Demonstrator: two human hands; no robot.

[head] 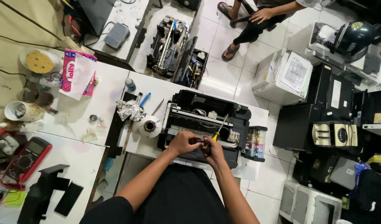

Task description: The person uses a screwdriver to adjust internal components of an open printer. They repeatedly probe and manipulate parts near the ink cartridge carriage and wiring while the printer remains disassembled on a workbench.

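Opened black printer (207, 120) on the white tabletop (153, 85). Right hand (215, 150) fingers grip a yellow-handled screwdriver (217, 133), shaft slanting up-right over the printer; left hand (183, 142) fingers curled closed just beside it.

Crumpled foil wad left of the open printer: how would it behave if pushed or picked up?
The crumpled foil wad is probably very light for its bulk, so a nudge would likely skid it across the white table. Its irregular creases suggest it wouldn't roll far. A firm pinch would likely crush it, and it would stay deformed.
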